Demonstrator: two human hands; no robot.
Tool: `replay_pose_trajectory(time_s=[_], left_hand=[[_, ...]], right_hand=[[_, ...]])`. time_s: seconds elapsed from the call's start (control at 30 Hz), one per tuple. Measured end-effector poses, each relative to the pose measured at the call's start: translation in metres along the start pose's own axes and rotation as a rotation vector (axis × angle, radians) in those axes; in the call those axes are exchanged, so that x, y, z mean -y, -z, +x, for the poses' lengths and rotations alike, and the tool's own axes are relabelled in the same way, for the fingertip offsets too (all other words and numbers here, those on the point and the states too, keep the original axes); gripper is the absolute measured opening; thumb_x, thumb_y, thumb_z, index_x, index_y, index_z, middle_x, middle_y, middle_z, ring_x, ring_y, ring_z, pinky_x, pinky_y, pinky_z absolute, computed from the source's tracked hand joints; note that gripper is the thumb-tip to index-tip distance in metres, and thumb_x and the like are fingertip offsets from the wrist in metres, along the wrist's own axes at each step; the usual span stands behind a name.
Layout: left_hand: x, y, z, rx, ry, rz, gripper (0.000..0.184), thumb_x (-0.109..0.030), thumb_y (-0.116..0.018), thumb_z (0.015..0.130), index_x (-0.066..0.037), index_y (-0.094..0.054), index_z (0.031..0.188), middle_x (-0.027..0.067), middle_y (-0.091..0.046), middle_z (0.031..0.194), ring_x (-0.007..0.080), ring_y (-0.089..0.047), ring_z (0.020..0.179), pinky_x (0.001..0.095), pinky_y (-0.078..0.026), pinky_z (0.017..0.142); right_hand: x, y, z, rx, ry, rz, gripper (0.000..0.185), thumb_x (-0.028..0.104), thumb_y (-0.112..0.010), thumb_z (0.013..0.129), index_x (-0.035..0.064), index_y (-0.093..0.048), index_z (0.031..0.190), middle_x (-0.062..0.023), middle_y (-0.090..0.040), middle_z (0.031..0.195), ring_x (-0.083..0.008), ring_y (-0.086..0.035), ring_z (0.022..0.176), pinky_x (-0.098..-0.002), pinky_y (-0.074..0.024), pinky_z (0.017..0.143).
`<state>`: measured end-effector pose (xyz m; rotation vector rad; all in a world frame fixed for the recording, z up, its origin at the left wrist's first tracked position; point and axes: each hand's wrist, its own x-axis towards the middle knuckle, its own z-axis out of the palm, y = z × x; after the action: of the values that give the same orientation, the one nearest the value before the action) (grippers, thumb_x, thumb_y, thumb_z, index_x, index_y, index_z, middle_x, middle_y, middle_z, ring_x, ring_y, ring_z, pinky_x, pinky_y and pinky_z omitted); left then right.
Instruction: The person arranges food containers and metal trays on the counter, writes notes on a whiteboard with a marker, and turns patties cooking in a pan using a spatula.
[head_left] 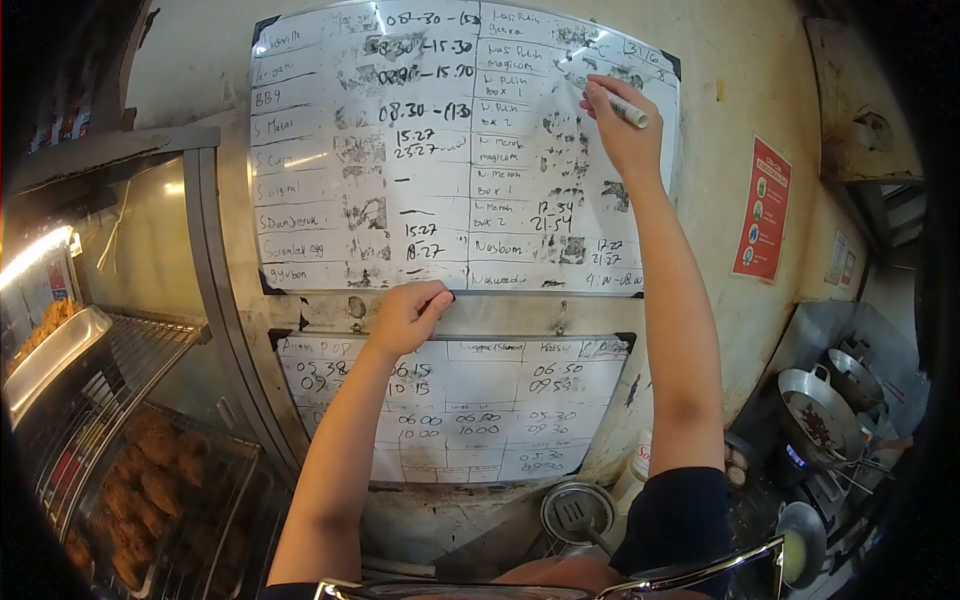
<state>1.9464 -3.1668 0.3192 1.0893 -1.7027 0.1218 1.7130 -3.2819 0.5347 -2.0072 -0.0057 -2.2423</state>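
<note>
My right hand (632,140) is raised to the upper right of a large whiteboard (520,240), closed around a whiteboard marker (628,110). The marker's tip is near the board beside smudged ink; whether it touches I cannot tell. My left hand (412,318) is closed at the board's lower edge, with a small black cap (449,296) showing at its fingertips. Handwritten item names and times fill the board's columns, some of them smeared. Below hangs a second whiteboard (480,440) with more times, partly covered by my left forearm.
On the left, a lit glass display cabinet (195,230) holds fried chicken (145,490) on racks and a metal tray (55,360). A stove with a wok (820,415) and other pans stands at right. A strainer (578,512) sits below. A red poster (762,208) hangs on the wall.
</note>
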Motion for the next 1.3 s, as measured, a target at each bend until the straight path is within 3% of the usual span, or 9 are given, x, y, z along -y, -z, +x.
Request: replay_pose_trajectory(time_s=[0.1,0.3,0.37,0.47,0.93,1.03,1.2,1.3], left_hand=[[0.001,0.000,0.000,0.007,-0.012,-0.006,0.032,-0.020,-0.046,0.092,-0.003,-0.048,0.064,-0.0001,-0.045,0.052,0.0074,-0.049,0.041,0.0222,-0.036,0.041],[-0.001,-0.001,0.000,-0.008,-0.021,-0.017,0.032,-0.019,-0.047,0.092,-0.003,-0.047,0.064,0.0000,-0.044,0.051,0.0075,-0.049,0.041,0.0221,-0.036,0.041],[0.000,-0.001,0.000,-0.018,-0.005,-0.038,0.028,-0.018,-0.051,0.088,-0.001,-0.049,0.066,0.0034,-0.045,0.052,0.0105,-0.045,0.040,0.0264,-0.035,0.042],[0.001,-0.001,0.000,-0.007,-0.050,-0.012,0.032,-0.019,-0.046,0.092,-0.002,-0.047,0.064,0.0006,-0.044,0.051,0.0079,-0.049,0.041,0.0227,-0.036,0.041],[-0.001,-0.002,0.000,-0.021,-0.011,-0.032,0.027,-0.017,-0.051,0.089,-0.002,-0.048,0.066,0.0028,-0.042,0.051,0.0111,-0.046,0.040,0.0263,-0.035,0.042],[0.004,-0.001,0.000,-0.009,-0.020,-0.019,0.029,-0.017,-0.049,0.090,-0.002,-0.048,0.065,0.0023,-0.044,0.052,0.0101,-0.048,0.041,0.0246,-0.036,0.042],[0.001,-0.001,0.001,0.008,-0.036,0.014,0.030,-0.017,-0.047,0.091,-0.002,-0.048,0.064,0.0016,-0.047,0.054,0.0088,-0.050,0.042,0.0227,-0.037,0.043],[0.001,-0.002,0.000,-0.018,-0.015,-0.014,0.027,-0.017,-0.051,0.089,-0.002,-0.048,0.066,0.0037,-0.042,0.051,0.0119,-0.047,0.041,0.0273,-0.035,0.042]], right_hand=[[0.002,-0.003,-0.002,0.005,0.071,-0.130,0.023,0.021,-0.063,0.078,0.0028,-0.066,0.090,-0.0083,-0.066,0.075,-0.0141,-0.062,0.064,-0.0239,-0.0474,0.063],[0.003,-0.006,-0.002,0.025,-0.005,-0.073,0.023,0.022,-0.062,0.078,0.0018,-0.066,0.087,-0.0085,-0.065,0.071,-0.0134,-0.060,0.064,-0.0244,-0.0467,0.061],[0.001,-0.008,-0.001,0.038,0.026,-0.087,0.022,0.021,-0.061,0.078,0.0017,-0.066,0.087,-0.0086,-0.065,0.071,-0.0135,-0.060,0.063,-0.0245,-0.0467,0.061],[0.001,-0.009,0.001,0.053,0.052,-0.121,0.022,0.021,-0.061,0.077,0.0020,-0.066,0.087,-0.0087,-0.065,0.071,-0.0138,-0.060,0.063,-0.0248,-0.0467,0.061],[0.006,-0.014,0.007,0.034,0.001,-0.160,0.023,0.024,-0.060,0.076,0.0031,-0.066,0.083,-0.0077,-0.065,0.070,-0.0146,-0.060,0.063,-0.0262,-0.0464,0.061],[0.005,-0.011,0.006,0.028,0.029,-0.186,0.022,0.019,-0.060,0.081,-0.0008,-0.065,0.088,-0.0073,-0.065,0.074,-0.0117,-0.064,0.065,-0.0215,-0.0472,0.060],[0.005,-0.012,0.004,0.021,0.013,-0.135,0.021,0.023,-0.059,0.076,0.0032,-0.066,0.082,-0.0054,-0.064,0.067,-0.0128,-0.058,0.060,-0.0244,-0.0455,0.059],[0.005,-0.013,0.005,0.008,0.005,-0.116,0.020,0.022,-0.060,0.076,0.0037,-0.066,0.082,-0.0054,-0.064,0.067,-0.0128,-0.058,0.061,-0.0250,-0.0455,0.059]])
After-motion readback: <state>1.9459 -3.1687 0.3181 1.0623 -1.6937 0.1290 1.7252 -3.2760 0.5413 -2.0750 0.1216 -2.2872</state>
